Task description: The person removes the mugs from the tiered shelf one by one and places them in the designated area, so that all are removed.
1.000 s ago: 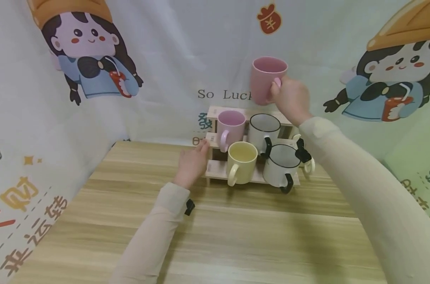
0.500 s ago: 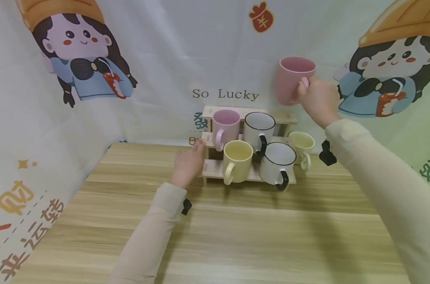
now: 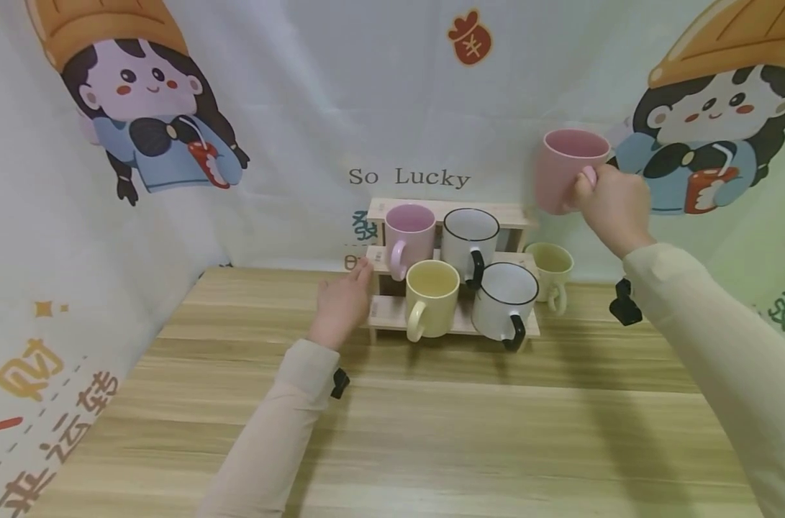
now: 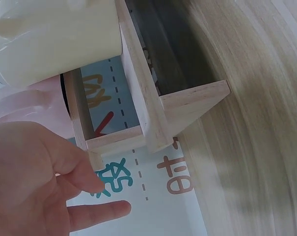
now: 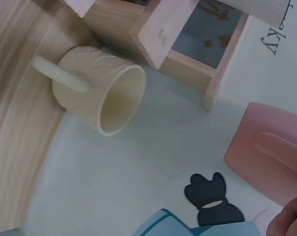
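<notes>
My right hand (image 3: 615,205) grips the handle of a pink mug (image 3: 563,180), held upright in the air to the right of a small wooden tiered rack (image 3: 392,311). At the rack's left end, my left hand (image 3: 343,302) touches the middle step's edge with its fingers extended. A second pink mug (image 3: 409,232) and a white mug (image 3: 468,241) with a black rim stand on the middle step. On the lowest step are a yellow mug (image 3: 432,298) and another white mug (image 3: 504,302) with a black handle. In the right wrist view the held mug is partly cut off.
A cream mug (image 5: 96,86) stands on the wooden table (image 3: 392,439) just right of the rack. Behind everything hangs a printed cloth (image 3: 301,108) with cartoon figures, close to the rack's back. The rack's top step (image 3: 460,210) is bare.
My right hand has carried the pink mug rightward from above the rack's top step, dipping slightly at the end. The cream mug has come into fuller view. The left hand stays at the rack.
</notes>
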### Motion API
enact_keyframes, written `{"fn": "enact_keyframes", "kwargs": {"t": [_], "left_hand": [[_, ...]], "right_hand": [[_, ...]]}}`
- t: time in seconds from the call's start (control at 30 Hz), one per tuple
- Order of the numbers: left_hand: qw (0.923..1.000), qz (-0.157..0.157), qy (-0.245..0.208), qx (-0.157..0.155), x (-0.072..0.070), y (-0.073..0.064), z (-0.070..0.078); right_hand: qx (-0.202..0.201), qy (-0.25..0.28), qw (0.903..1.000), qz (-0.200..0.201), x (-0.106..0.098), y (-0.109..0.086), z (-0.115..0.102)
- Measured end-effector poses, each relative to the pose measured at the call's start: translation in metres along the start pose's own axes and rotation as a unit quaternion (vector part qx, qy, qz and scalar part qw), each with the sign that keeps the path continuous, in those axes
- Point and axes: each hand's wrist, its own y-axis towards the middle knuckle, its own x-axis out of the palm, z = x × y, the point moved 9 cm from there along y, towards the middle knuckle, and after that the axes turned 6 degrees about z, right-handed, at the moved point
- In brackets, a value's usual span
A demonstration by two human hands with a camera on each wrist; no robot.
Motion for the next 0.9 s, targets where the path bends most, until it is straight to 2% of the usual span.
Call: {"fn": "enact_keyframes", "kwargs": {"t": [0.27, 0.5, 0.73, 0.9], "left_hand": [[0.9999, 0.002, -0.012, -0.007, 0.003, 0.000, -0.002], [1.0000, -0.001, 0.005, -0.007, 0.004, 0.001, -0.002], [0.9999, 0.001, 0.002, -0.012, 0.005, 0.002, -0.002], [0.9999, -0.001, 0.006, -0.011, 0.005, 0.002, -0.001]], "right_hand": [[0.000, -0.002, 0.9996, 0.029, 0.001, -0.008, 0.019], [0.004, -0.001, 0.9989, 0.048, 0.000, -0.009, 0.033], [0.028, -0.005, 0.9994, 0.022, 0.004, -0.017, 0.055], [0.041, -0.013, 0.9987, 0.027, 0.007, -0.024, 0.069]]}}
